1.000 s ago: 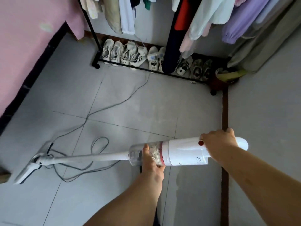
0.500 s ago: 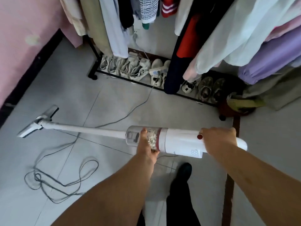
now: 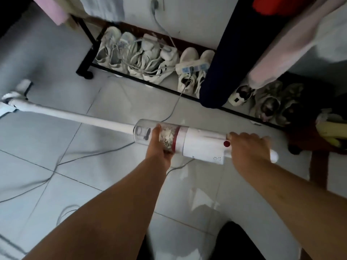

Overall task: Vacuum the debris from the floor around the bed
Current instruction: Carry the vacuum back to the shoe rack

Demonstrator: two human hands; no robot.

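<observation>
My 2 arms reach up from the bottom of the frame to the vacuum [image 3: 202,143], which lies nearly level across the middle. My left hand [image 3: 159,147] grips the clear dust cup [image 3: 142,133] from the near side, thumb hooked up over its curve. My right hand [image 3: 249,147] wraps the rear handle, knuckles up, just right of the red button [image 3: 226,143]. The white wand [image 3: 75,115] runs to the blurred floor head [image 3: 14,99] at the left edge. A grey cable [image 3: 84,156] trails over the tiled floor [image 3: 112,94]; shoes [image 3: 142,59] line the black rack [image 3: 84,59] above.
</observation>
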